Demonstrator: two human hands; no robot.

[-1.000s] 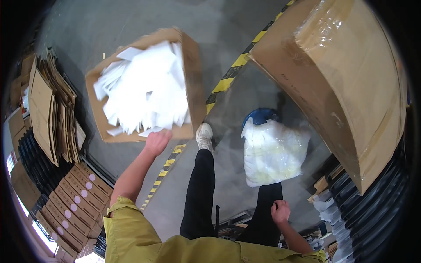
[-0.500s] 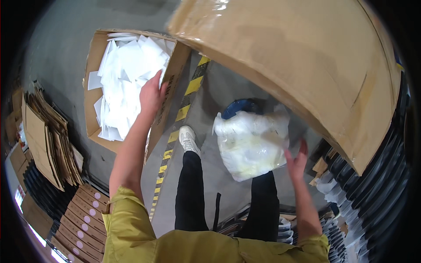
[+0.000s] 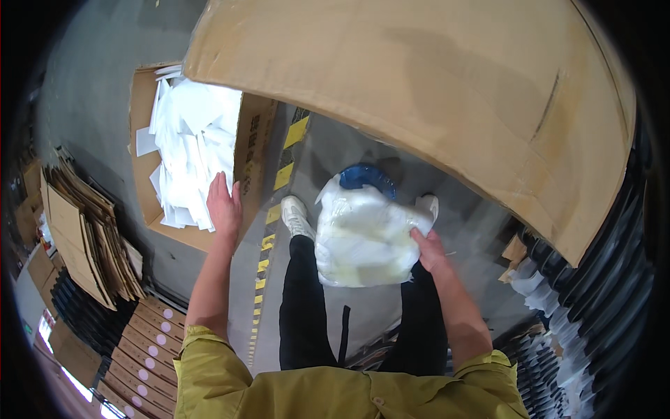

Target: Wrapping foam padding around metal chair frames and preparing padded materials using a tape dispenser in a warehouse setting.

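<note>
A clear plastic bag packed with white soft sheets [image 3: 366, 241] is in front of my legs. My right hand [image 3: 430, 249] is closed on its right edge, thumb on the near face and the other fingers partly hidden. Behind the bag, a round blue plastic object [image 3: 368, 177] shows only in part. My left hand [image 3: 225, 207] is open and empty, fingers stretched out, over the near right edge of an open carton [image 3: 259, 143]. Inside that carton lies a loose heap of white foam sheets [image 3: 199, 133].
A large cardboard box or panel [image 3: 419, 77] overhangs the upper right and covers part of the carton. Yellow-black floor tape [image 3: 284, 174] runs past my shoe. Flattened cardboard [image 3: 84, 234] stands at left, brown boxes [image 3: 150, 349] below it. Black ribbed parts [image 3: 593, 307] are stacked at right.
My right hand has moved left and gripped the bag's edge, and the bag sits more to the left. My left hand has come back toward me from the carton's far right side.
</note>
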